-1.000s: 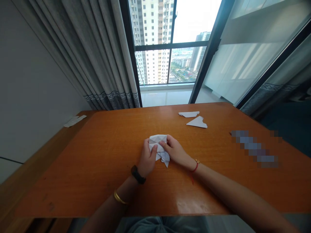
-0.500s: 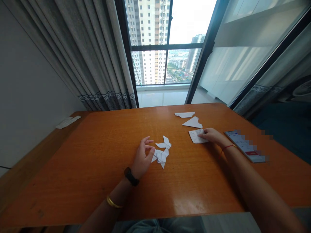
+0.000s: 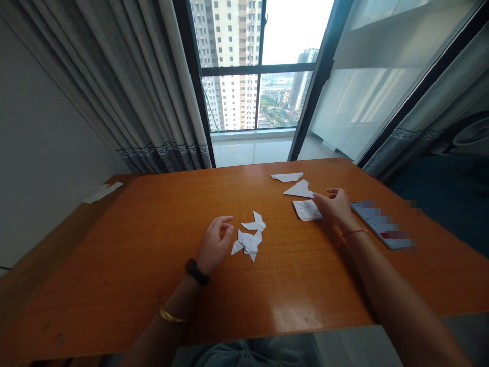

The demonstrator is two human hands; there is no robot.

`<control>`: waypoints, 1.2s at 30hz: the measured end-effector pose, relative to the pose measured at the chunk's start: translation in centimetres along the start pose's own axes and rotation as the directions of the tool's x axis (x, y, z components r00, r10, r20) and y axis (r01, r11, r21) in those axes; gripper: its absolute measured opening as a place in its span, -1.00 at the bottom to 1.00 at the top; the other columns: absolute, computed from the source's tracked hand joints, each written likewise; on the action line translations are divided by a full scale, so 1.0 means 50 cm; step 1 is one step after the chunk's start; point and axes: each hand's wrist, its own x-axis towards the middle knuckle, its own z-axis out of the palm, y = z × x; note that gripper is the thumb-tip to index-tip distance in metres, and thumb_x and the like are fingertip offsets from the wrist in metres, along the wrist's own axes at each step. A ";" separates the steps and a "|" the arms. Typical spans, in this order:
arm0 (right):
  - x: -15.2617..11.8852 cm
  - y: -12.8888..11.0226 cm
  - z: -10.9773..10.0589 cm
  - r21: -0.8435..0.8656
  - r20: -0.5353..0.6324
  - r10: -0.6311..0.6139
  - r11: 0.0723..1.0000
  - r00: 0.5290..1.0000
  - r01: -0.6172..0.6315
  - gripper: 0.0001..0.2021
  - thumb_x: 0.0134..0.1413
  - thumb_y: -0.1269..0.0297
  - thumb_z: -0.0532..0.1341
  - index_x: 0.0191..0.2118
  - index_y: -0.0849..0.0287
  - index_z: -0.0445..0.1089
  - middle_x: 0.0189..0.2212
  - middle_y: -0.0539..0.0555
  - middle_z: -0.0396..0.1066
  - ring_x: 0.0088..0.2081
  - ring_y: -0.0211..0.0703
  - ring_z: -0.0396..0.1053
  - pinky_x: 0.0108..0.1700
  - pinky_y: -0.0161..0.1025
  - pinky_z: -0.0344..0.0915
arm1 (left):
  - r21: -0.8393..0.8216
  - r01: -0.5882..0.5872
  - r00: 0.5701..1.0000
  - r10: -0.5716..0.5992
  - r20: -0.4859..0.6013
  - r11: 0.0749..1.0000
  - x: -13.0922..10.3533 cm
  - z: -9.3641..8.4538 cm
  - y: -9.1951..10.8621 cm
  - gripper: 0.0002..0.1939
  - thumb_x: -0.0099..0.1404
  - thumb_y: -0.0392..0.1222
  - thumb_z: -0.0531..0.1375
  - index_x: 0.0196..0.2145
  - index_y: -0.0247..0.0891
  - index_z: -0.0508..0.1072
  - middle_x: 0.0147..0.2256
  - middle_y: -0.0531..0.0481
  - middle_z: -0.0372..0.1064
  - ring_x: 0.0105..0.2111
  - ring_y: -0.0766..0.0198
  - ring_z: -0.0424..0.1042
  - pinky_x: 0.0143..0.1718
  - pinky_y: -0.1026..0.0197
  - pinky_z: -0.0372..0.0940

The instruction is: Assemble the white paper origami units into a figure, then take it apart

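Observation:
My left hand (image 3: 215, 247) hovers over the table just left of some folded white paper, its thumb and fingers apart and holding nothing. That star-like folded paper piece (image 3: 250, 242) has several pointed ends. Just beyond it lies a smaller pointed folded paper (image 3: 255, 223). On the right, my right hand (image 3: 336, 210) is open beside a square folded paper (image 3: 307, 210) with crease lines. Its fingertips are close to the corner of a triangular folded paper (image 3: 299, 188); whether they touch it I cannot tell. Farther back rests a long, narrow folded paper (image 3: 287, 177).
A phone (image 3: 382, 227) lies right of my right hand on the wooden table (image 3: 153, 285). A slip of white paper (image 3: 102, 192) is at the far left edge. Behind the table are a grey curtain (image 3: 153, 92) and a window.
My right hand has let go of the square folded paper and moved up toward the triangular one. My left hand has drawn back left from the star-like piece.

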 end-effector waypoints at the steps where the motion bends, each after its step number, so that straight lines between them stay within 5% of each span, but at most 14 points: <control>1: -0.021 -0.025 0.000 0.036 -0.011 -0.038 0.999 0.999 0.039 -0.46 -0.13 -0.04 0.23 -0.11 0.29 0.31 -0.20 0.24 0.33 -0.26 -0.07 0.31 -0.29 -0.22 0.24 | 0.045 -0.025 0.999 0.023 0.044 0.999 -0.001 0.001 0.000 -0.77 0.18 -0.14 0.22 -0.17 -0.14 0.50 -0.15 -0.07 0.41 -0.17 0.13 0.36 0.04 0.10 0.14; 3: -0.080 -0.080 0.011 0.149 0.168 -0.216 0.970 0.962 0.191 -0.59 -0.01 -0.01 0.17 -0.18 0.25 0.35 -0.30 0.15 0.35 -0.34 -0.15 0.30 -0.29 -0.24 0.24 | 0.167 -0.076 0.986 0.049 0.159 0.983 -0.006 0.007 -0.001 -0.75 0.18 -0.13 0.22 -0.15 -0.11 0.50 -0.12 -0.08 0.41 -0.11 0.08 0.33 0.06 0.07 0.11; 6: -0.187 -0.153 0.047 0.140 0.459 -0.419 0.905 0.783 0.402 -0.62 -0.03 -0.05 0.21 -0.25 0.19 0.40 -0.26 0.11 0.34 -0.31 -0.15 0.32 -0.24 -0.23 0.23 | 0.385 -0.124 0.961 0.013 0.278 0.914 -0.019 0.018 -0.004 -0.62 0.12 -0.11 0.27 -0.07 -0.10 0.45 -0.05 -0.09 0.38 -0.03 0.00 0.26 0.05 0.02 0.07; 11: -0.287 -0.199 0.099 -0.073 0.494 -0.340 0.901 0.800 0.428 -0.65 -0.08 -0.02 0.28 -0.27 0.15 0.38 -0.28 0.10 0.36 -0.32 -0.13 0.34 -0.38 -0.26 0.14 | 0.505 -0.121 0.947 -0.053 0.317 0.855 -0.030 0.030 -0.012 -0.42 0.06 -0.14 0.29 0.07 -0.07 0.31 -0.01 -0.09 0.34 -0.02 0.01 0.24 0.00 0.05 0.07; 14: -0.276 -0.189 0.107 0.006 0.531 -0.288 0.941 0.797 0.337 -0.75 -0.06 0.07 0.28 -0.35 0.14 0.36 -0.40 0.01 0.39 -0.40 -0.19 0.32 -0.42 -0.29 0.08 | 0.499 -0.082 0.953 -0.078 0.293 0.863 -0.029 0.032 -0.018 -0.39 0.01 -0.17 0.31 0.05 -0.07 0.32 -0.09 -0.07 0.36 -0.07 0.03 0.28 -0.06 0.08 0.10; 17: -0.249 -0.172 0.104 0.263 0.565 -0.271 0.954 0.779 0.141 -0.77 -0.03 0.08 0.24 -0.40 0.16 0.35 -0.49 -0.03 0.37 -0.46 -0.24 0.27 -0.44 -0.30 0.09 | 0.511 -0.064 0.948 -0.109 0.301 0.857 -0.027 0.031 -0.018 -0.60 0.00 -0.19 0.31 -0.14 -0.11 0.43 -0.19 -0.03 0.38 -0.14 0.09 0.31 -0.12 0.11 0.12; 22: -0.231 -0.171 0.080 0.658 0.536 -0.234 0.717 0.811 -0.228 -0.65 -0.17 0.02 0.33 -0.37 0.18 0.31 -0.52 -0.06 0.31 -0.55 -0.32 0.16 -0.50 -0.34 0.08 | 0.424 -0.065 0.964 -0.052 0.261 0.903 -0.022 0.024 -0.009 -0.91 0.10 -0.18 0.24 -0.43 -0.23 0.42 -0.31 -0.01 0.36 -0.23 0.18 0.34 -0.19 0.17 0.17; 26: -0.244 -0.191 0.053 0.700 0.620 -0.204 0.579 0.758 -0.417 -0.59 -0.27 0.10 0.40 -0.28 0.19 0.35 -0.46 -0.03 0.36 -0.57 -0.37 0.17 -0.52 -0.35 0.08 | 0.127 0.148 0.967 -0.170 0.188 0.981 -0.016 0.021 -0.008 -0.82 0.20 -0.09 0.16 -0.38 -0.26 0.30 -0.44 0.04 0.37 -0.45 0.29 0.38 -0.42 0.28 0.19; 30: -0.263 -0.206 0.039 0.705 0.653 -0.217 0.522 0.725 -0.480 -0.69 -0.20 0.13 0.38 -0.34 0.19 0.38 -0.50 -0.05 0.34 -0.59 -0.39 0.15 -0.53 -0.35 0.04 | -0.204 0.363 0.923 -0.321 0.212 0.909 -0.012 0.027 -0.006 -0.69 0.18 0.02 0.17 -0.29 -0.26 0.22 -0.43 0.03 0.41 -0.62 0.35 0.38 -0.66 0.37 0.07; 33: -0.278 -0.212 0.040 0.702 0.652 -0.223 0.538 0.724 -0.466 -0.69 -0.22 0.13 0.38 -0.34 0.19 0.39 -0.52 -0.06 0.34 -0.59 -0.39 0.13 -0.53 -0.35 0.02 | -0.272 0.436 0.892 -0.374 0.253 0.858 -0.015 0.037 -0.001 -0.59 0.12 0.02 0.23 -0.21 -0.31 0.26 -0.33 -0.09 0.44 -0.56 0.30 0.45 -0.67 0.38 0.12; 36: -0.293 -0.216 0.047 0.646 0.708 -0.271 0.621 0.652 -0.443 -0.68 -0.23 0.12 0.39 -0.35 0.21 0.41 -0.56 -0.05 0.34 -0.56 -0.35 0.16 -0.50 -0.34 0.05 | -0.298 0.490 0.861 -0.401 0.313 0.819 -0.021 0.047 0.005 -0.52 0.08 0.01 0.26 -0.15 -0.33 0.28 -0.28 -0.15 0.46 -0.54 0.27 0.48 -0.66 0.37 0.20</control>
